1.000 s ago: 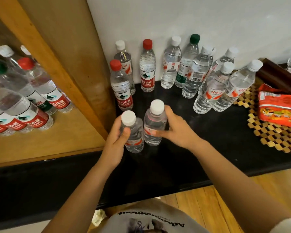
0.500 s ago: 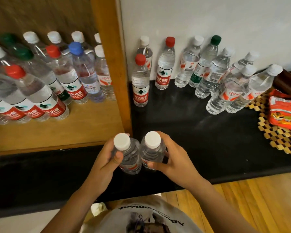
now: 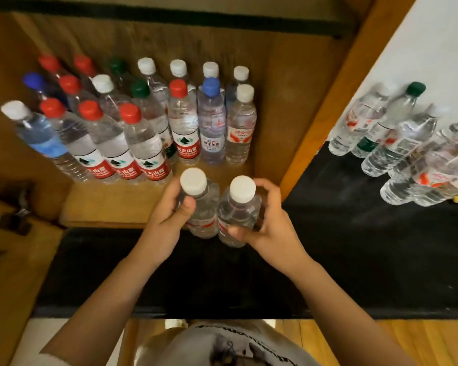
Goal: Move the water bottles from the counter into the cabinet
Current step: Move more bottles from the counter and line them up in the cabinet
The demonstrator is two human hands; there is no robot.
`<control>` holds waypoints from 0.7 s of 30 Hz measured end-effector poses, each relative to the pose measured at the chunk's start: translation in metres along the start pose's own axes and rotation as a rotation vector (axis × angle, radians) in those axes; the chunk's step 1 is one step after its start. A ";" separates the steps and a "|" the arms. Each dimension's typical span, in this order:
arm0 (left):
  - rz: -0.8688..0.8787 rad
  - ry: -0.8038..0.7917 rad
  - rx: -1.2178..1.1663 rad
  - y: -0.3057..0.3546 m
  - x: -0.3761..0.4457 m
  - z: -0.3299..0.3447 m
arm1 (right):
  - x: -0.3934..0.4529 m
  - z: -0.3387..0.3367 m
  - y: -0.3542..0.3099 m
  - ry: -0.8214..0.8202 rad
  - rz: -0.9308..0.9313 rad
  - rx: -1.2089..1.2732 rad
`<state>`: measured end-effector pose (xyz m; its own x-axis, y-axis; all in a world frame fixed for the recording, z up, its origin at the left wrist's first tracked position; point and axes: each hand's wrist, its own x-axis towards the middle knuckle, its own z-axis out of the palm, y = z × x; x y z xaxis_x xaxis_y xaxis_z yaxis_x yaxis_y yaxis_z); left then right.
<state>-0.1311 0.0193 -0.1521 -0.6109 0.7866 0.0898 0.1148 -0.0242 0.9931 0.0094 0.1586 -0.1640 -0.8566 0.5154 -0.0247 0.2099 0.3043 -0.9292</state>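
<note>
Many bottles already stand in the cabinet (image 3: 273, 143); the left hand (image 3: 167, 220) grips one white-capped bottle (image 3: 200, 204), the right hand (image 3: 267, 228) another (image 3: 238, 212), both at the shelf's front edge; several bottles (image 3: 397, 138) remain on the bench (image 3: 354, 247).

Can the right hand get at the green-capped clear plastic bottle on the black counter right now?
Probably not: the right hand already grips a white-capped clear bottle, and the green-capped bottle stands far right beyond the wooden cabinet wall.
</note>
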 end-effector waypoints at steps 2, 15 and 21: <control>0.032 -0.002 0.001 -0.002 0.013 -0.008 | 0.016 0.006 -0.001 0.022 -0.005 0.001; 0.009 0.044 0.014 -0.028 0.060 -0.037 | 0.072 0.032 0.004 0.057 0.024 0.084; -0.010 0.027 -0.038 -0.042 0.060 -0.043 | 0.062 0.040 0.006 0.126 -0.015 0.131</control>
<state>-0.2059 0.0410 -0.1850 -0.6327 0.7701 0.0814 0.0788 -0.0405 0.9961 -0.0615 0.1605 -0.1854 -0.7918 0.6102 0.0283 0.1275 0.2103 -0.9693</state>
